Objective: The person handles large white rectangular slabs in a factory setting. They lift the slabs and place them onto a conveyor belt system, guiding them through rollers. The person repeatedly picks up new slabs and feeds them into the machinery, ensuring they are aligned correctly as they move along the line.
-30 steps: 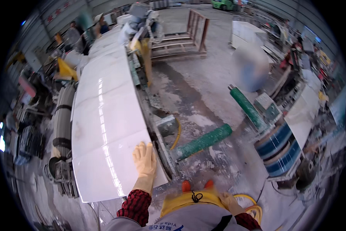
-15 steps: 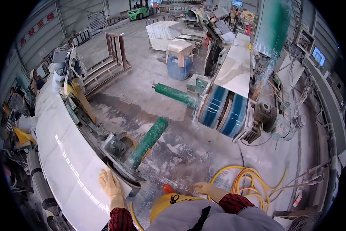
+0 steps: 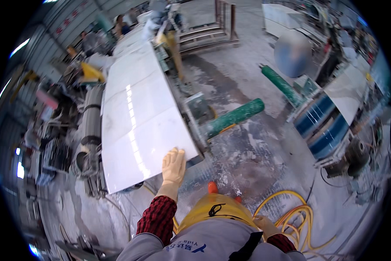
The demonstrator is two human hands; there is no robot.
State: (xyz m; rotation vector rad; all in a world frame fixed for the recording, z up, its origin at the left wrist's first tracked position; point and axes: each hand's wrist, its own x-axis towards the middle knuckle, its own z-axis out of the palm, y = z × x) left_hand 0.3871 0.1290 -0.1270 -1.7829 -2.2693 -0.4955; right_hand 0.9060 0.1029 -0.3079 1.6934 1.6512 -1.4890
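My left hand [image 3: 173, 166], in a pale rubber glove, rests on the near right corner of a glossy white slab [image 3: 145, 119]. Its fingers lie stretched out on the slab's surface, so the hand is open; the thumb is hard to make out. Several white slabs lie end to end in a line running away from me. Beside my yellow apron [image 3: 219, 211] hangs my right hand [image 3: 265, 225], also gloved, low near a coil of yellow hose. Its fingers are mostly hidden, and I cannot tell whether they are closed.
Two green rollers [image 3: 236, 116] [image 3: 280, 83] jut over the wet floor. At right stands a machine with a blue belt [image 3: 315, 124]. Coiled yellow hose [image 3: 306, 213] lies at my right. A large grey cylinder [image 3: 92, 115] runs along the slab's left side; a metal rack [image 3: 204, 37] stands beyond.
My view has turned left, so the slab line now sits nearer the middle. My left hand has slid to the slab's near corner edge. My right hand has drawn closer to my apron.
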